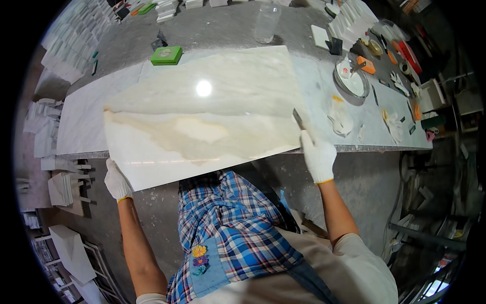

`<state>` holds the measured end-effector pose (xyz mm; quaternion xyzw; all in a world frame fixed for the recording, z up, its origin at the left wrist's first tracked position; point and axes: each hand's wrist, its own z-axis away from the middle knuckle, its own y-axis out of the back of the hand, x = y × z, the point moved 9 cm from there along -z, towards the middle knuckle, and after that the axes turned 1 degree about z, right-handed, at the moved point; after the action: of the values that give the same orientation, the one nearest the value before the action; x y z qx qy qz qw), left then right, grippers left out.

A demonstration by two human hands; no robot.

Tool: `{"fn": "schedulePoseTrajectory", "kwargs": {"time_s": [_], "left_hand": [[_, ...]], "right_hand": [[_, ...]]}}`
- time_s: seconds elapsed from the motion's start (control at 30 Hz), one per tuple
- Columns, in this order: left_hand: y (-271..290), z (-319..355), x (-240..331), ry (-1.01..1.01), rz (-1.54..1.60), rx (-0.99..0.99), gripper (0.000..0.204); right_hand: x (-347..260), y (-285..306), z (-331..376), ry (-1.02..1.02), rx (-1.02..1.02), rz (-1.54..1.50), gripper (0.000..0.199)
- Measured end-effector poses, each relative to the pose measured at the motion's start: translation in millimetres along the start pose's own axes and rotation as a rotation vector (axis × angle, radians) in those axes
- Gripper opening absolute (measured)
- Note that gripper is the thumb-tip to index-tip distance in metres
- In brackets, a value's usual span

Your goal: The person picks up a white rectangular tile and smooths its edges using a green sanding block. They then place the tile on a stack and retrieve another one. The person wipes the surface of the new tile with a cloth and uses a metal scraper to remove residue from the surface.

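A large polished marble slab (202, 121), white with beige veins, lies tilted on the worktable, its near left corner jutting past the front edge. My gloved left hand (118, 181) grips the slab at that corner; its fingers are partly hidden behind the edge. At the slab's right edge, my gloved right hand (319, 156) is closed around a putty knife (298, 119), whose thin blade points away from me. Whether this hand also touches the slab I cannot tell. A bright lamp reflection shows on the polished face.
Beyond the slab sit a green box (166, 55) and a clear plastic bottle (267, 23). To the right are a bowl of white paste (354, 83), a crumpled white cloth (340, 117), an orange box (365, 65) and several tools. White tile stacks (81, 35) stand far left.
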<state>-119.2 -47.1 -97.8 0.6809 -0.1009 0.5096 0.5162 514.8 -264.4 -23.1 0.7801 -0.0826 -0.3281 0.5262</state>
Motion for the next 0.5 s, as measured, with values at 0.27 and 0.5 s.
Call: {"fn": "schedulePoseTrajectory", "kwargs": {"time_s": [0.27, 0.5], "left_hand": [[-1, 8, 9, -0.047, -0.124, -0.038, 0.074], [2, 15, 19, -0.039, -0.203, -0.047, 0.072]], "right_hand": [[-11, -2, 1, -0.116, 0.028, -0.371, 0.030], [-104, -19, 10, 0.359, 0.092, -0.097, 0.028]]}}
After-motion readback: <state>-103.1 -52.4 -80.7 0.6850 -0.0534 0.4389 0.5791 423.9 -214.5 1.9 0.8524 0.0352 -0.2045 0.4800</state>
